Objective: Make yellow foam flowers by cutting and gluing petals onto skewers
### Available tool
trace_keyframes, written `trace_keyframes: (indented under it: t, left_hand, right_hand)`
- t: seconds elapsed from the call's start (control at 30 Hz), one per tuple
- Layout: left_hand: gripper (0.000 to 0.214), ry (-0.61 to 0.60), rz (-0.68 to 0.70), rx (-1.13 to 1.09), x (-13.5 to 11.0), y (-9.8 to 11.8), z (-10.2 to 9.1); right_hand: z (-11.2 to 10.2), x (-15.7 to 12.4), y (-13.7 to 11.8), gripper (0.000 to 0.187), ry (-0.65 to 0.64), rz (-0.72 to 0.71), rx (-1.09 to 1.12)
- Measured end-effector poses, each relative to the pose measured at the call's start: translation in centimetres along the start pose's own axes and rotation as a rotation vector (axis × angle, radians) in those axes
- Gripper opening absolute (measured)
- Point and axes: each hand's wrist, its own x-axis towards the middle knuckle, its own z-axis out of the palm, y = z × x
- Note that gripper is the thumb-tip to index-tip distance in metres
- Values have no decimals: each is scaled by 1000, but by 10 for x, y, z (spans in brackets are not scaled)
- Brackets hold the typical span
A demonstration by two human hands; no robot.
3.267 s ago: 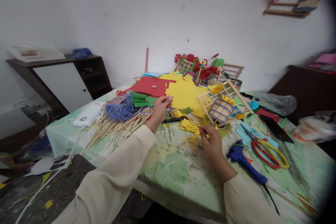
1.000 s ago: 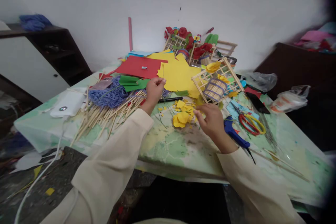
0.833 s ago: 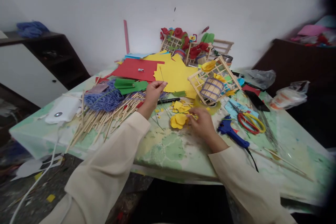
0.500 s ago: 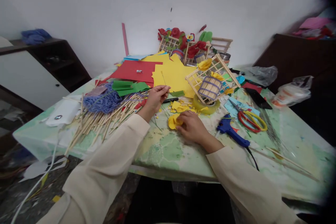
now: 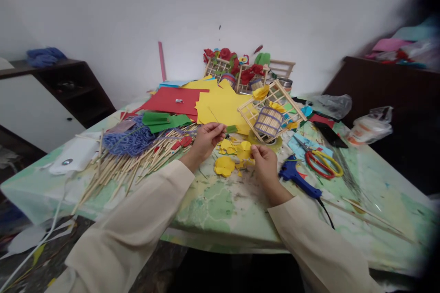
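My left hand [image 5: 207,136] is raised a little above the table, its fingers pinched on a thin stick or wire [image 5: 213,116] that points up and back. My right hand [image 5: 263,160] is closed on a small yellow paper piece [image 5: 244,149] lifted just off the table. A round yellow paper cutout [image 5: 224,165] lies flat between my two hands, with more yellow scraps [image 5: 227,145] behind it. Both arms wear cream sleeves.
A pile of wooden sticks [image 5: 137,160] and blue yarn [image 5: 129,137] lie left. Red [image 5: 172,100], yellow [image 5: 220,104] and green [image 5: 161,120] sheets lie behind. A wooden frame with a small basket [image 5: 270,114], a blue glue gun [image 5: 297,177] and scissors [image 5: 323,165] are right.
My right hand picked a yellow piece from the pile and lifted it toward the left hand. The left hand kept its pinch on the thin stick. The camera tilted slightly.
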Motion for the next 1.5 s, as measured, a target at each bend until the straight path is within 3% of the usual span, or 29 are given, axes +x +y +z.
trace_keyframes:
  t: [0.1,0.2,0.53,0.73,0.97,1.13,1.23,1.33,1.5]
  left_hand:
    - [18,-10,-3,31,-5,-2,5]
    - [19,-17,-9,66,-6,-3,6]
    - [23,25,5,117,-2,-3,2]
    - [25,25,36,124,-8,-6,11]
    - [23,48,107,213,-8,-9,9]
    - [22,84,140,193,-7,-7,8]
    - [19,98,157,116,-6,0,7]
    - [17,97,180,52,-5,5,6]
    - [20,48,143,132,-8,2,8]
  right_hand:
    - [1,2,2,33,-24,124,172]
    - [2,2,2,34,-39,148,210]
    - [-8,4,-3,27,80,-44,119]
    - [1,-2,-11,23,-36,95,359]
    - [3,-5,-10,23,-93,146,408]
    - [2,-4,-4,15,-33,6,210]
    - [-4,-4,-4,9,8,-197,3]
    - [-9,-3,-5,19,5,-416,-232]
    - [-7,-5,-2,26,-33,-428,-254]
